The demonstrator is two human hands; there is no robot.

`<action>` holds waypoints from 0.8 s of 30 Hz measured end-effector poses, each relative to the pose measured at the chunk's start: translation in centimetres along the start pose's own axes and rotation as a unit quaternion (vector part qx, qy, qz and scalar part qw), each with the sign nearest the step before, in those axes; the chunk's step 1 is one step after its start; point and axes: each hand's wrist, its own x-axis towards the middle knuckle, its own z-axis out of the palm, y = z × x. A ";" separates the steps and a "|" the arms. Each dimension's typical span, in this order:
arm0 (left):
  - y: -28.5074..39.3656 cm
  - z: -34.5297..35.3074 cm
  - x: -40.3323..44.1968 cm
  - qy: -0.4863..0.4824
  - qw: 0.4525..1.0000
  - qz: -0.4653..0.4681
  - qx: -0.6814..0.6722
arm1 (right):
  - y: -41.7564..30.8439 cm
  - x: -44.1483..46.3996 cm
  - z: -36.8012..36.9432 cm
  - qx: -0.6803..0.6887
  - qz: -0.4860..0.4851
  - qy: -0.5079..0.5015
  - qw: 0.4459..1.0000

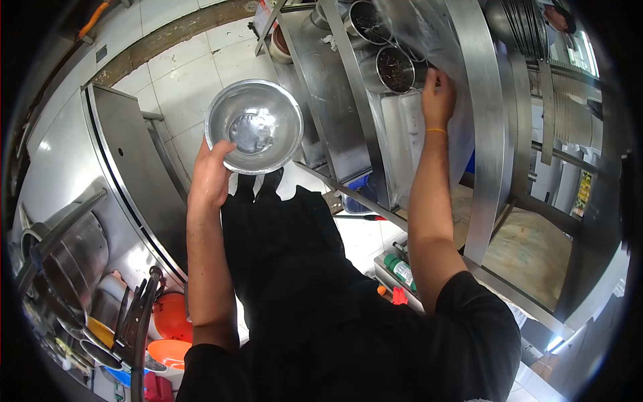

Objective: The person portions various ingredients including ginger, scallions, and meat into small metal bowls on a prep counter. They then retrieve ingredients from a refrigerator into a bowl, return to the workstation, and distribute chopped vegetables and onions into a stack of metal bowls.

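Observation:
My left hand (213, 173) grips a round stainless steel bowl (284, 117) by its near rim, thumb over the inside. Only shiny metal shows inside the bowl. On the right, my right hand (439, 97) reaches into a metal shelf, its fingers bent beside a sheet of clear plastic (429, 30). What those fingers hold, if anything, is hidden. Just left of them stands a metal pot (379, 72) with dark, dried-looking bits in it. A second metal pot (349, 25) with similar dark contents is behind, and a thin metal handle crosses between the two.
White plastic-wrapped containers (396, 134) lie on the shelf below my right hand. A steel counter (110, 134) runs along my left. Hanging pans and utensils (67, 261) and orange bowls (173, 318) are at lower left. A green bottle (400, 270) stands low on the right.

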 end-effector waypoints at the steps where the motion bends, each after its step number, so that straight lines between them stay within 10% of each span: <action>1: -0.1 0.0 -0.1 0.001 1.000 0.000 0.000 | -0.2 0.5 -0.6 -0.003 0.007 0.042 0.999; 10: -0.9 0.3 -0.2 0.011 0.999 -0.025 0.022 | 6.7 5.1 0.8 -0.092 -0.067 -0.021 0.993; 14: -1.5 -0.3 0.2 -0.004 0.999 -0.023 0.028 | 11.5 9.3 1.5 -0.424 -0.078 -0.083 0.899; 24: -2.0 -0.7 1.1 -0.014 0.999 -0.040 0.023 | 0.2 2.7 -0.5 -0.154 0.046 0.005 0.987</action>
